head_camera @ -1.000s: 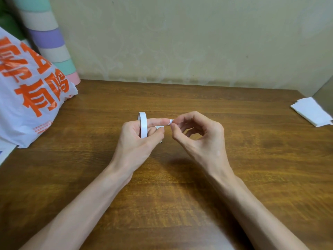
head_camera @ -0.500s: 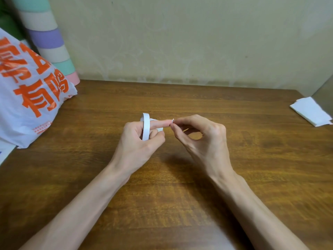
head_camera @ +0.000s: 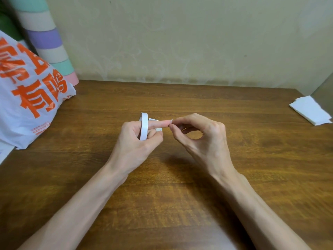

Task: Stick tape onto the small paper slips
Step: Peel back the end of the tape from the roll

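Now, from the head view, the change over the last second is small. Both hands have sunk a little toward the wooden table (head_camera: 180, 204) and drawn closer together. The white tab that stood clear between the fingertips has shrunk to a sliver.

My left hand (head_camera: 137, 141) wears the tape roll (head_camera: 144, 126) like a ring on its outstretched index finger, with the other fingers curled under and the thumb tucked up against them. My right hand (head_camera: 201, 139) pinches the tape end (head_camera: 171, 120) between thumb and forefinger, right at the tip of that left index finger, so the two hands touch there.

A small white scrap (head_camera: 159, 129) shows just under the left index finger, beside the thumb. I cannot tell whether it is a paper slip or loose tape.

I judge that the end is only just being picked free, not yet pulled out. No tape has gone onto a slip so far.

The likely slips are the white paper stack (head_camera: 310, 112) at the far right edge, well apart from both hands. On the left sits a white plastic bag with orange print (head_camera: 27, 105), and a pastel-striped roll (head_camera: 46, 42) stands behind it.
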Demonstrator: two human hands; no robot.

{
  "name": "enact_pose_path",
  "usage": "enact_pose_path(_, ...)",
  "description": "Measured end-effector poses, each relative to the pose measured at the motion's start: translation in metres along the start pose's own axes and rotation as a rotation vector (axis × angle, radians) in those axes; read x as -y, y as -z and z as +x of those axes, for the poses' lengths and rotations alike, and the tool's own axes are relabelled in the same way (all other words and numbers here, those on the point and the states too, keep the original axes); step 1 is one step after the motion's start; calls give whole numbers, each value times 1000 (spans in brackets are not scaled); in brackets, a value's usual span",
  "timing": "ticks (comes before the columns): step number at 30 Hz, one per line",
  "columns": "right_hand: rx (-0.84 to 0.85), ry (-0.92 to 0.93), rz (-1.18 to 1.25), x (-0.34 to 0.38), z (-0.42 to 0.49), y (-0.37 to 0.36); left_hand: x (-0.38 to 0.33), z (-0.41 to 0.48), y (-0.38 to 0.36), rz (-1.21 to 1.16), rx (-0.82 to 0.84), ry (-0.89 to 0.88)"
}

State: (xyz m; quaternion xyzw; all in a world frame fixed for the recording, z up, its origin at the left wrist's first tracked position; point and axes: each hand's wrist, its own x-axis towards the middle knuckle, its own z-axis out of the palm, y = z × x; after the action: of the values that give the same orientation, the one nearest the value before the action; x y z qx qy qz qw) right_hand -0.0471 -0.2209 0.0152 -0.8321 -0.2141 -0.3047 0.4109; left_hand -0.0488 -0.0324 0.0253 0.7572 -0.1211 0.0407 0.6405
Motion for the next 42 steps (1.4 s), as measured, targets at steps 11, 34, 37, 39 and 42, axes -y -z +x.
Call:
enact_pose_path(11, 20, -14, -16, 0, -1, -1, 1, 1, 0, 5, 13, 5)
enact_pose_path(34, -15, -24, -5, 2, 0, -1, 1, 0, 1, -21, 16, 7)
enact_pose_path(37, -35, -21, -18, 3, 0, -1, 2, 0, 1, -16, 9, 3)
enact_pose_path(39, -45, -19, -29, 3, 0, -1, 3, -1, 2, -7, 14, 12)
enact_pose_path(42, -51, -15, -37, 4, 0, -2, 4, -1, 2, 8, 18, 21)
